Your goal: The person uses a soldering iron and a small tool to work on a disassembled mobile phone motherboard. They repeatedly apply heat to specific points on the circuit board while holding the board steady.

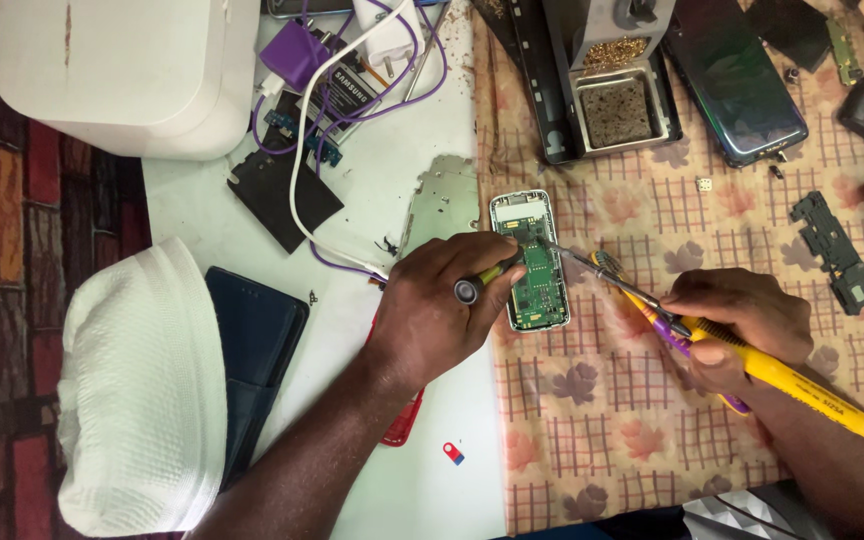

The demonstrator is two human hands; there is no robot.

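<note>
Our left hand was curled tight around a screwdriver with a yellow-green grip, its grey butt end facing up, the fingers resting on the opened phone, whose green circuit board lay bare inside a white frame. Our right hand was closed around a yellow soldering iron together with a purple-handled tool; we could not tell exactly what that tool was, but its metal tips reached the upper part of the phone's board. The phone lay at the left edge of a floral checked cloth, where the cloth met the white table. Just left of the phone sat a grey metal plate. Above the phone stood a soldering stand with a brown sponge tray, and to the right of that a dark smartphone lay flat. Well right of the phone was a black plastic part. Up and left of the phone, white and purple cables tangled over a battery. Far left of the phone lay a white cloth cap beside a dark blue wallet case.
</note>
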